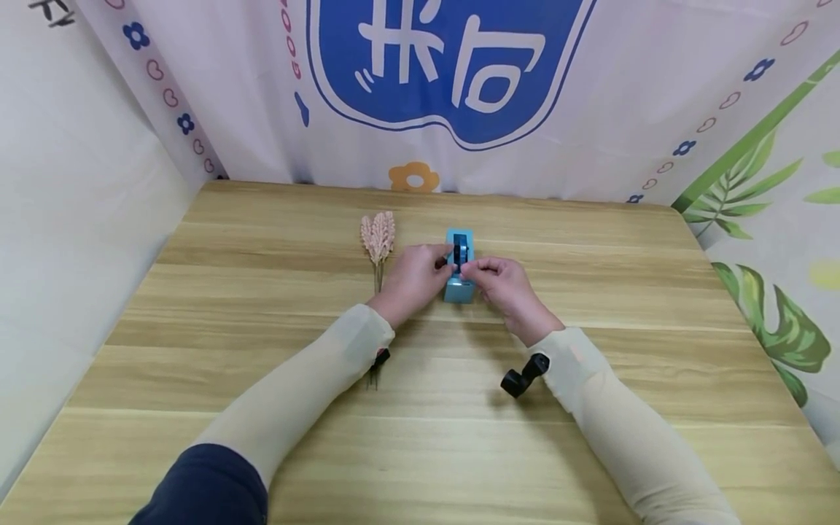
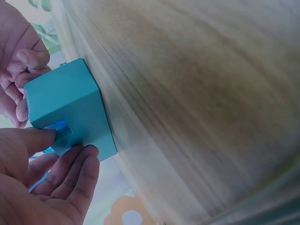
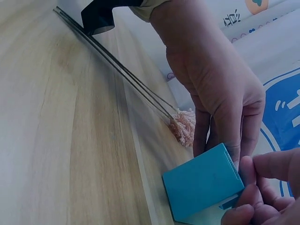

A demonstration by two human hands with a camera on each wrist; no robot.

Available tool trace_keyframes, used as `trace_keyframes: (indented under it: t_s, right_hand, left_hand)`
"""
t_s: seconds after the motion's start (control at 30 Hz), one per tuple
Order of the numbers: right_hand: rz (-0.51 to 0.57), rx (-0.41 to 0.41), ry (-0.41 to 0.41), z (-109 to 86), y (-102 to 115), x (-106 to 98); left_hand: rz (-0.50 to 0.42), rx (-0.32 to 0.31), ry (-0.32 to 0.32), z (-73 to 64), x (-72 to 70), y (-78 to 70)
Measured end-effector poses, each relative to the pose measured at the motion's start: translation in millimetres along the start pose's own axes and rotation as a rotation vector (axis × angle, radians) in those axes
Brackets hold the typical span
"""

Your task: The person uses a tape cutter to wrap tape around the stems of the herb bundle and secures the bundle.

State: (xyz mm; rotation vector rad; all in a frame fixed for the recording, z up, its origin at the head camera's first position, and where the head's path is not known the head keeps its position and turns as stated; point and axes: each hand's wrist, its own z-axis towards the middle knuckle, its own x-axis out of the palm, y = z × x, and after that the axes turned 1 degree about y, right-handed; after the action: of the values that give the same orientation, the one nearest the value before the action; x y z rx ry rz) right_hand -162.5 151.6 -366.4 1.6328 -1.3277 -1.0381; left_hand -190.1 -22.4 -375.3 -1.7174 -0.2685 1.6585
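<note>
A teal tape dispenser [image 1: 459, 292] stands on the table between both hands, with a tape roll [image 1: 462, 244] in its top slot. My left hand [image 1: 415, 275] holds it from the left side. In the left wrist view, the left thumb [image 2: 40, 139] reaches into the dispenser's opening and the fingers lie along its side. My right hand [image 1: 507, 289] is at the right, thumb and index finger pinched together right by the serrated edge, at the tape's end. The clear tape itself hardly shows between the fingertips.
Pink dried-flower stems [image 1: 378, 237] lie on the wooden table [image 1: 275, 445] left of the dispenser, partly under the left forearm. A printed curtain [image 1: 249, 109] hangs behind the table's far edge. A black wrist mount [image 1: 521, 377] sticks out from the right sleeve.
</note>
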Motion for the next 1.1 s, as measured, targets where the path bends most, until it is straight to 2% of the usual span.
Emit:
trace_keyframes:
  t_s: [0.27, 0.73, 1.1]
  right_hand:
    - [0.023, -0.012, -0.022, -2.7, -0.7, 1.4]
    - [0.01, -0.052, -0.003, -16.4, -4.8, -0.3]
    - [0.089, -0.076, 0.036, -25.0, -11.3, 1.8]
  left_hand:
    - [-0.008, -0.001, 0.008, 0.0, 1.2, 1.5]
    - [-0.028, -0.011, 0.03, -1.3, -0.7, -0.1]
    - [-0.029, -0.009, 0.027, -1.4, 0.1, 0.8]
